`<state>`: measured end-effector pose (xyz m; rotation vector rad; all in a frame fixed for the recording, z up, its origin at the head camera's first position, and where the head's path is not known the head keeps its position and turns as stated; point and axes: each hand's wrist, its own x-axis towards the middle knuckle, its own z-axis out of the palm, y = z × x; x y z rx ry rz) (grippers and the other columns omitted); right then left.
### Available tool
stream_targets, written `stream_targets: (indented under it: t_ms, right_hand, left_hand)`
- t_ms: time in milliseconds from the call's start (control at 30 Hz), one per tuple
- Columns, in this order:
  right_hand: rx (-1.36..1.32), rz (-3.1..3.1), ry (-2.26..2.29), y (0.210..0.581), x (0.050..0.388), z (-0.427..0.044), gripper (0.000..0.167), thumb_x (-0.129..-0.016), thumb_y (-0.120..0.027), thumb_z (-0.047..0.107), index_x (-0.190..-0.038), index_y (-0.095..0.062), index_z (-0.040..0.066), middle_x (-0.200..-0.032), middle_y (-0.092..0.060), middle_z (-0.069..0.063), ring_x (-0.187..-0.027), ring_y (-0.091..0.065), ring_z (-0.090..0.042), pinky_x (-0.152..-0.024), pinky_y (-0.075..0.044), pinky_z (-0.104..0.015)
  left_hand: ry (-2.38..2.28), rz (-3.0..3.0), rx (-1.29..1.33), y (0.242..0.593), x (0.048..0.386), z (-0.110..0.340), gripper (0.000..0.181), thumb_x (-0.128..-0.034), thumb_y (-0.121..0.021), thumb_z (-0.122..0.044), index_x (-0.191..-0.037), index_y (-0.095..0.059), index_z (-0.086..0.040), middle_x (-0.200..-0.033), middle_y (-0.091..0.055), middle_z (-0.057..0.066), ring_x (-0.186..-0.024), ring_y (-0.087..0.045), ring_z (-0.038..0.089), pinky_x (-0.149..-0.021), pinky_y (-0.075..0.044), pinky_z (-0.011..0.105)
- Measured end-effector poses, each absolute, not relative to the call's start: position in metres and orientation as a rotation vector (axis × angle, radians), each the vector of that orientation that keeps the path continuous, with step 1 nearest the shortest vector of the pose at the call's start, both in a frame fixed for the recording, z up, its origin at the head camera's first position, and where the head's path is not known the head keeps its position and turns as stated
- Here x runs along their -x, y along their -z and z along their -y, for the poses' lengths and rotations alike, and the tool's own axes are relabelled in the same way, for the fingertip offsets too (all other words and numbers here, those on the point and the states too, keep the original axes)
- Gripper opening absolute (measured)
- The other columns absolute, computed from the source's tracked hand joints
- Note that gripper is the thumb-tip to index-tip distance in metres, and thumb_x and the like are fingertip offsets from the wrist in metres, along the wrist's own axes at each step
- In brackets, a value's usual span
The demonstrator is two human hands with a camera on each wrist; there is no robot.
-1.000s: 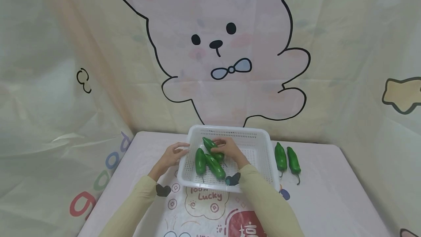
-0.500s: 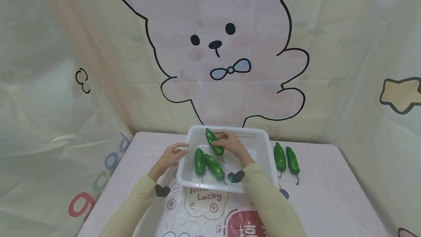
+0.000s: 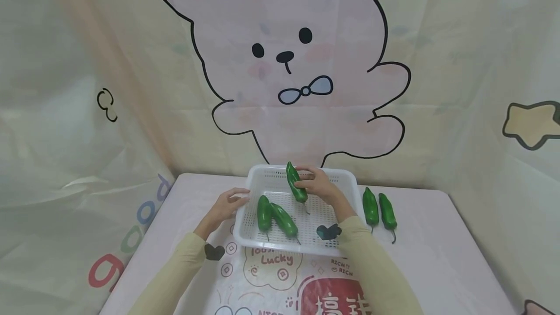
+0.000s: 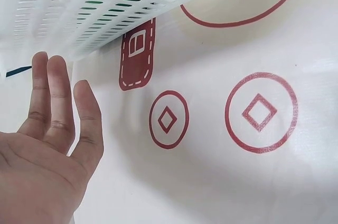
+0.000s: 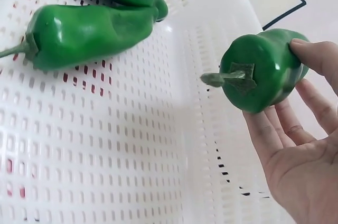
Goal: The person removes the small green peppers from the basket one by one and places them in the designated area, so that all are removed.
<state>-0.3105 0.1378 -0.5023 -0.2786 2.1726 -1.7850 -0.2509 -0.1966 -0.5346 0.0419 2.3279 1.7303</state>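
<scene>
A green chili pepper (image 3: 296,183) is gripped by the right hand (image 3: 321,184) above the far side of a white plastic basket (image 3: 302,247). In the right wrist view the held green pepper (image 5: 259,71) shows its stem end, with thumb and fingers around its body. Two more green peppers, one upright in line with the basket (image 3: 264,213) and one slanting (image 3: 284,220), lie inside on the left. The left hand (image 3: 223,208) is at the basket's left side, fingers extended; in the left wrist view its fingertips (image 4: 57,65) are close to the perforated wall, contact unclear.
Two green peppers, a left one (image 3: 370,206) and a right one (image 3: 387,212), lie on the table just right of the basket. A printed white cloth (image 3: 437,256) covers the table. A curtain with a cartoon animal (image 3: 293,125) hangs right behind.
The right hand has lifted the pepper from beside the other two and carried it up and to the right. The left hand has stayed at the basket's left side.
</scene>
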Motion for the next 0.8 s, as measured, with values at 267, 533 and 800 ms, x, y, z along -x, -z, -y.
stream_targets:
  t_ms: [267,533,800]
  right_hand:
    - [0.245,-2.223,1.767,0.492,0.306,-0.157,0.061,-0.091,-0.079,0.015,-0.146,-0.053,0.012,-0.127,-0.063,-0.023,-0.111,-0.065,-0.032,-0.096,-0.055,-0.047]
    - [0.255,-2.21,1.788,0.48,0.302,-0.177,0.061,-0.093,-0.077,0.012,-0.148,-0.051,0.01,-0.126,-0.063,-0.023,-0.109,-0.066,-0.031,-0.099,-0.053,-0.048]
    - [0.247,-2.192,1.84,0.473,0.294,-0.194,0.066,-0.091,-0.078,0.01,-0.15,-0.048,0.009,-0.125,-0.063,-0.025,-0.108,-0.067,-0.032,-0.098,-0.054,-0.045]
  left_hand:
    - [-1.726,-2.308,-0.068,0.533,0.25,0.197,0.045,-0.1004,-0.068,-0.031,-0.139,-0.058,-0.012,-0.132,-0.062,0.02,-0.114,-0.064,0.037,-0.087,-0.06,0.048]
    - [-1.739,-2.324,-0.063,0.532,0.25,0.197,0.048,-0.0985,-0.07,-0.033,-0.14,-0.059,-0.011,-0.132,-0.062,0.022,-0.116,-0.062,0.038,-0.09,-0.058,0.051]
    - [-1.728,-2.332,-0.043,0.53,0.248,0.195,0.047,-0.0999,-0.069,-0.03,-0.141,-0.057,-0.011,-0.136,-0.059,0.023,-0.118,-0.06,0.041,-0.092,-0.056,0.055]
